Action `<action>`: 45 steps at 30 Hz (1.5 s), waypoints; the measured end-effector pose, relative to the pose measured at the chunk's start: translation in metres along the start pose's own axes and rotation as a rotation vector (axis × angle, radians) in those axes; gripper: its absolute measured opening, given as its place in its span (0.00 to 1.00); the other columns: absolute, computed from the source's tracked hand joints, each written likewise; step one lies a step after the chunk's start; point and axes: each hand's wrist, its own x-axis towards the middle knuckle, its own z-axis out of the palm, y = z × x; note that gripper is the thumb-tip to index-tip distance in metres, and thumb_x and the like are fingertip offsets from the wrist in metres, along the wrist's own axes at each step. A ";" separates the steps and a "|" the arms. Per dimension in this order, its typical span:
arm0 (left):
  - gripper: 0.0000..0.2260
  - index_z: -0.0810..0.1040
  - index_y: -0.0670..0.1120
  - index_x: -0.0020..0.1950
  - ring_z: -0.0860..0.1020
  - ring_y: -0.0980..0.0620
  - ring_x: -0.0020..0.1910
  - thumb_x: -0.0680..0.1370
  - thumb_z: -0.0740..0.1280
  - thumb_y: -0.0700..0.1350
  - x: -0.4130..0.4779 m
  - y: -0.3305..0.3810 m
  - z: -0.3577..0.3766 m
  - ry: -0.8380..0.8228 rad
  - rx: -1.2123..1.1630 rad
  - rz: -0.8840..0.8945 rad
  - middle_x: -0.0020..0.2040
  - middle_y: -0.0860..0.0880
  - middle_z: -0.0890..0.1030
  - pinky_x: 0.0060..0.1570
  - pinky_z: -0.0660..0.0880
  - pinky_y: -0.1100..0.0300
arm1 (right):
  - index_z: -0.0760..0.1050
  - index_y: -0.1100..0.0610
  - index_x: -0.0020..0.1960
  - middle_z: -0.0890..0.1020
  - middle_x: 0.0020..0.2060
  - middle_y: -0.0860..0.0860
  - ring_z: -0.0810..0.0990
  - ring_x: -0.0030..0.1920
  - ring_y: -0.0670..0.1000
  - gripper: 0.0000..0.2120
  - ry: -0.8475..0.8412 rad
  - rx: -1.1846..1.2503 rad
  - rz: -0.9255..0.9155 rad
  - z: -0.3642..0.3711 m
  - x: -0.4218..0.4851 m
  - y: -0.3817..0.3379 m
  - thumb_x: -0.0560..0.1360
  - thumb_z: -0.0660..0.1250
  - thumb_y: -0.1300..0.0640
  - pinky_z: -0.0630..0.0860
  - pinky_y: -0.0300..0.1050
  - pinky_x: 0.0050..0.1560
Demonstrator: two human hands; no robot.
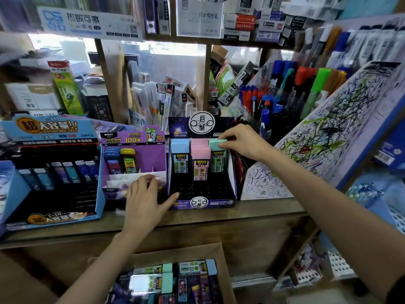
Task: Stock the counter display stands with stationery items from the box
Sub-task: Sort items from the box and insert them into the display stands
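1. Right hand pinches the green-capped case, upright in the black stand, rear right.
2. Left hand rests at the stand's front-left corner; grip unclear.
3. Box sits below the counter.

Strong backlight on my feed from the opening behind, washed out; counter softly lit, box below dimmer. Edges warp & smear, esp top sign; centre sharp
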 end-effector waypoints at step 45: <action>0.25 0.67 0.40 0.67 0.73 0.42 0.59 0.75 0.70 0.48 -0.255 -0.101 0.076 -0.713 -0.427 -0.501 0.61 0.40 0.68 0.58 0.67 0.56 | 0.75 0.55 0.59 0.76 0.56 0.54 0.79 0.51 0.56 0.18 -0.506 0.068 0.538 0.327 -0.276 -0.019 0.77 0.61 0.43 0.74 0.45 0.47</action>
